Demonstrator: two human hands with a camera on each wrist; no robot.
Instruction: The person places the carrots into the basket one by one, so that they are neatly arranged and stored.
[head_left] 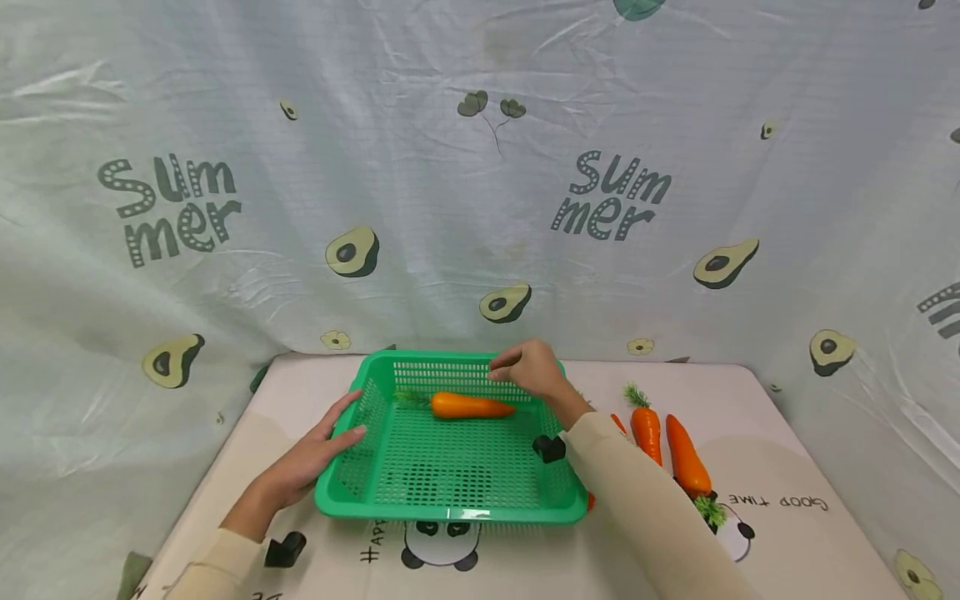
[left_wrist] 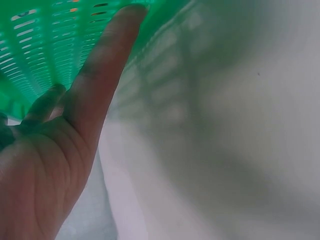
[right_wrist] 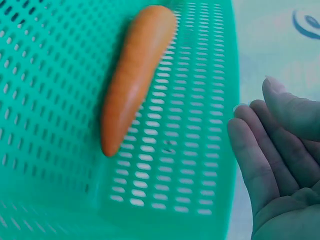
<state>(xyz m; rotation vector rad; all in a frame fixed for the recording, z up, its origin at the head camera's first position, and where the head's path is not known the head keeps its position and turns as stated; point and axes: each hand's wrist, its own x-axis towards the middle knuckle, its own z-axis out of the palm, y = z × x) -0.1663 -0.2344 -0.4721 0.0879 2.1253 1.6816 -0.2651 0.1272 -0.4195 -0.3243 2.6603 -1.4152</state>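
Green perforated plastic basket (head_left: pixel 390 510) sits on the pale printed table cover (head_left: pixel 765 442). One leafy-topped carrot (head_left: pixel 468 406) lies inside it, near the back wall, greens to the left, tip to the right. Left hand (head_left: pixel 318 454) is at the basket's left side: fingers roughly straight against rim and wall, thumb on the rim. Right hand (head_left: pixel 534 367) hovers by the back right corner, fingers released and loosely bent, nothing in them. On the cover right of the basket: carrot with greens at the back (head_left: pixel 647 435), another with greens at the front (head_left: pixel 692 462); more orange bits partly hidden by the right sleeve (head_left: pixel 637 500)
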